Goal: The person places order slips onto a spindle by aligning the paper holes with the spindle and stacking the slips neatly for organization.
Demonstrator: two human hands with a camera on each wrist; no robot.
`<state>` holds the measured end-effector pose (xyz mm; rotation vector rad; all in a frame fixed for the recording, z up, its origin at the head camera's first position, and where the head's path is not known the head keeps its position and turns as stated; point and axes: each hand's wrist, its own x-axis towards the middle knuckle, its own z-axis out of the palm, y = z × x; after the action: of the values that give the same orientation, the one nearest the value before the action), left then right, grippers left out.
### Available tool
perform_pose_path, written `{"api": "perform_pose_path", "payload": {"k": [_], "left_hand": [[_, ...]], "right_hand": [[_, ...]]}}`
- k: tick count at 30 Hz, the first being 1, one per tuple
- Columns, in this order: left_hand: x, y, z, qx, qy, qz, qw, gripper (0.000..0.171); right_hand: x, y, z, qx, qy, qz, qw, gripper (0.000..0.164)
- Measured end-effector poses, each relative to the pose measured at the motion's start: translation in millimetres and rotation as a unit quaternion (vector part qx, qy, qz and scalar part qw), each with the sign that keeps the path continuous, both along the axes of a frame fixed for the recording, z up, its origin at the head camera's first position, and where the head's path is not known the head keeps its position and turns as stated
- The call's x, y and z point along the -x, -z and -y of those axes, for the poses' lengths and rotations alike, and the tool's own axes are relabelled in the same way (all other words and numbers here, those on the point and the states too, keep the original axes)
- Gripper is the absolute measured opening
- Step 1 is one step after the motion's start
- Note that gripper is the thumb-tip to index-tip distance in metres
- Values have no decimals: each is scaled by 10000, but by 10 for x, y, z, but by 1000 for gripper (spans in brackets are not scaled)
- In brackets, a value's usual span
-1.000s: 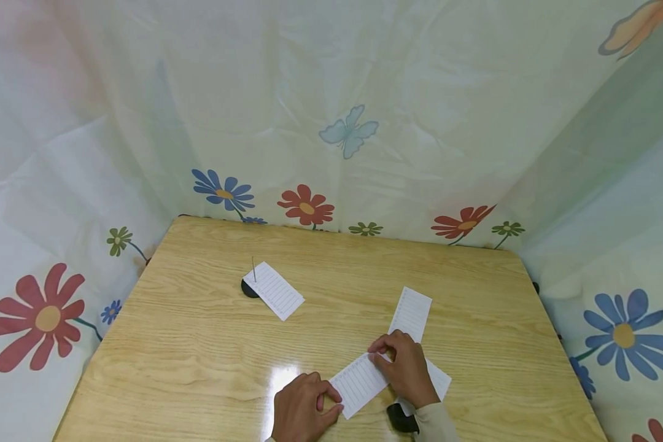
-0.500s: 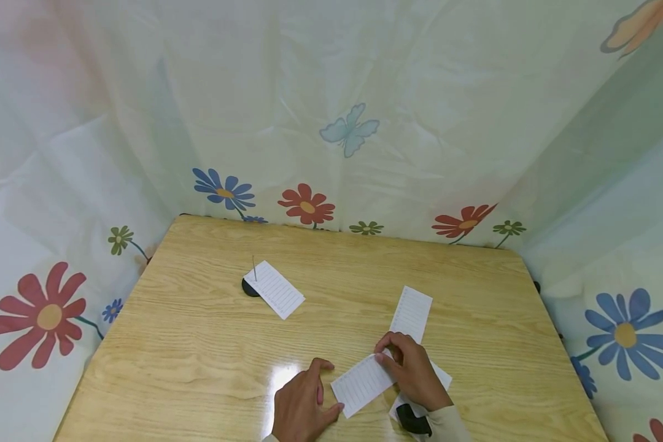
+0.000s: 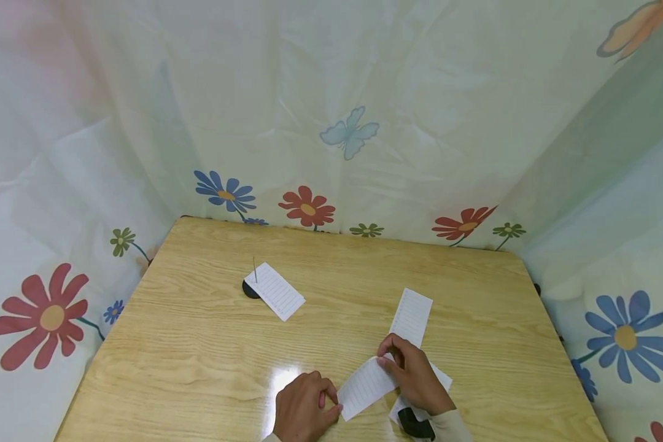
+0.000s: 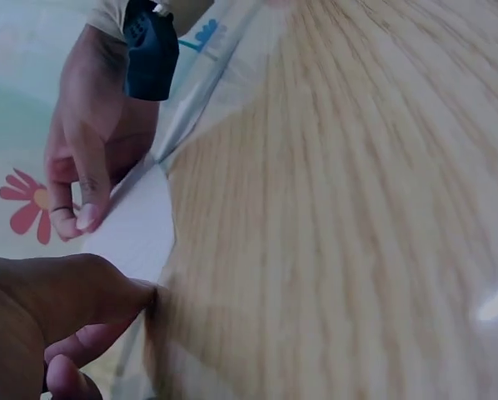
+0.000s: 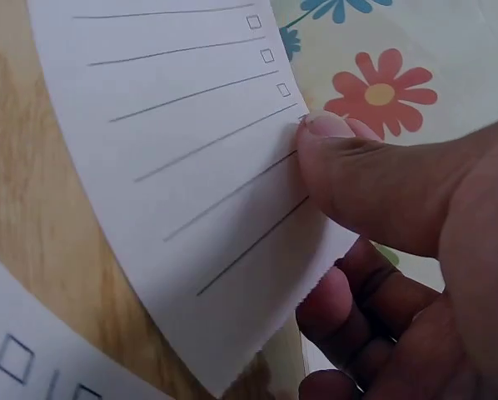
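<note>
My right hand (image 3: 417, 377) pinches the right end of a lined paper sheet (image 3: 366, 388) between thumb and fingers. In the right wrist view, the sheet (image 5: 182, 167) bows upward and shows ruled lines with small checkboxes and a rough lower edge. At the sheet's left end is my left hand (image 3: 306, 405), its thumb and index finger closed together on the corner. The left wrist view shows the left thumb (image 4: 107, 292) at the edge of the curved sheet (image 4: 136, 225), with the right hand (image 4: 99, 125) beyond it.
A similar sheet (image 3: 414, 313) lies behind the right hand, and another (image 3: 441, 376) lies partly under that hand. At the back left, a paper spike with a black round base (image 3: 250, 290) and thin upright pin bears a lined sheet (image 3: 279, 294). A floral curtain (image 3: 337, 73) surrounds the wooden table (image 3: 199, 356).
The sheet has shifted slightly right with the right hand. The left index finger lifted off half a second ago and has come back down to the thumb at the corner.
</note>
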<state>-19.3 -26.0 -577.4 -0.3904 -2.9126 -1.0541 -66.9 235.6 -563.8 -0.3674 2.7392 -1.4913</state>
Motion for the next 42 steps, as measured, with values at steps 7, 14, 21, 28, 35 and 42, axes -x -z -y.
{"api": "perform_pose_path", "payload": {"k": [7, 14, 21, 28, 35, 42], "left_hand": [[39, -39, 72, -1246, -21, 662, 9900, 17], [83, -29, 155, -2758, -555, 1163, 9525, 12], [164, -96, 243, -3072, -902, 989, 9422, 10], [255, -154, 383, -3284, -985, 1082, 9331, 6], [371, -244, 499, -3721, -1212, 1103, 9136, 11], [560, -357, 674, -4025, -1543, 499, 9009, 8]], "right_hand": [[-2, -29, -6, 363, 81, -170, 9992, 13], [21, 7, -20, 560, -1, 286, 9980, 8], [23, -44, -16, 696, -211, 653, 9952, 3], [47, -63, 63, 1133, -189, 620, 9914, 5], [68, -156, 232, 1425, 82, 592, 9880, 6], [157, -277, 463, 1672, -34, 480, 9847, 6]]}}
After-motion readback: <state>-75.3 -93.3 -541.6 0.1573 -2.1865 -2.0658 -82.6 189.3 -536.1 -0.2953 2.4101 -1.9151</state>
